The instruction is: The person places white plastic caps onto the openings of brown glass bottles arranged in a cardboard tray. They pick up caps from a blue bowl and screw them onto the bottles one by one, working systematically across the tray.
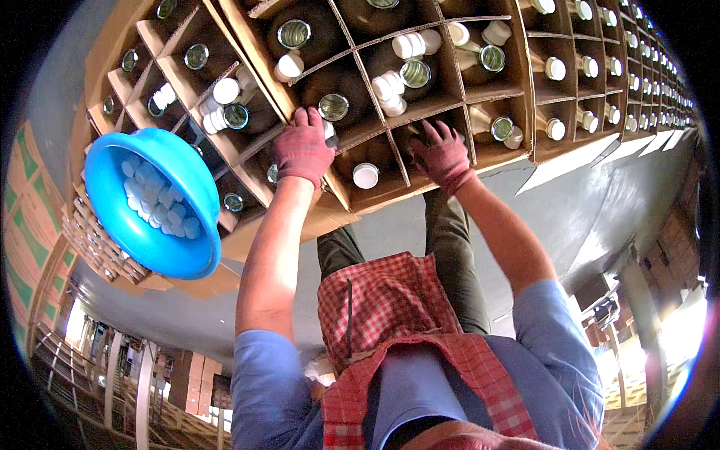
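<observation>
My left hand, in a dusty-red glove, is at a cardboard divider, fingers close together. Beside it are an uncapped glass bottle and a partly covered white cap; whether the hand grips anything is hidden. My right hand, gloved alike, reaches over a front compartment with its fingers apart; no held thing shows. Between the hands, a white-capped bottle stands in its compartment. Farther back, loose white caps lie around another open bottle in the divided carton.
A blue basin holding many white caps sits on the cartons at left. Rows of capped bottles run away to the right. Open bottles stand in the left carton. Grey floor lies below the front edge.
</observation>
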`<action>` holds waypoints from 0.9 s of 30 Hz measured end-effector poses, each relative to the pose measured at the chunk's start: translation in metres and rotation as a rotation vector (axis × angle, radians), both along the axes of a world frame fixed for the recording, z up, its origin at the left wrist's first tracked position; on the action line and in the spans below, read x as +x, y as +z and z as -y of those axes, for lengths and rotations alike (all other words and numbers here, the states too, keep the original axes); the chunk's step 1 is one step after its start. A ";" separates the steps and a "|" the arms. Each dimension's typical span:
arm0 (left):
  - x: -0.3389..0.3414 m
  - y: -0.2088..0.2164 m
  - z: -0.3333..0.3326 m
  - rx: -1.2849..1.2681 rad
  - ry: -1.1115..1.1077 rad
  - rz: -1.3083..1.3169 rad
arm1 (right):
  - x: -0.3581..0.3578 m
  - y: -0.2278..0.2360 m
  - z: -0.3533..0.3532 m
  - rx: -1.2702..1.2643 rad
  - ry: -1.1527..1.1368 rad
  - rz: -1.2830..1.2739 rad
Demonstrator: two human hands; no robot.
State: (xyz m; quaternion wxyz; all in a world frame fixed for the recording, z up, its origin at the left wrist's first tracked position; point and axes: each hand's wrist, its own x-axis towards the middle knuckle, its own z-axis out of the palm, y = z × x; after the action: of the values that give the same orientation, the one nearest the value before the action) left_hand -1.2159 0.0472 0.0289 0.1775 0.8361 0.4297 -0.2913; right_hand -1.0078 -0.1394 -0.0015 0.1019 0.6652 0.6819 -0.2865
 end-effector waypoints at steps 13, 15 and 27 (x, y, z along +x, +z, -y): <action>-0.011 0.008 0.025 -0.093 0.337 0.162 | 0.014 0.035 -0.050 0.340 -0.070 -0.238; -0.005 -0.002 0.029 -0.094 0.238 -0.027 | 0.009 0.042 -0.095 0.367 -0.018 -0.156; -0.014 -0.037 0.023 -0.028 0.081 0.038 | 0.042 0.047 -0.174 0.373 -0.226 -0.029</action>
State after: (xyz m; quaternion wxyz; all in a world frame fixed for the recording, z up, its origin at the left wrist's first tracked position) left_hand -1.2301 0.0246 -0.0081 0.2090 0.8208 0.4556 -0.2740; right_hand -0.9661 0.0348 0.0459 -0.0653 0.7406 0.6455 -0.1746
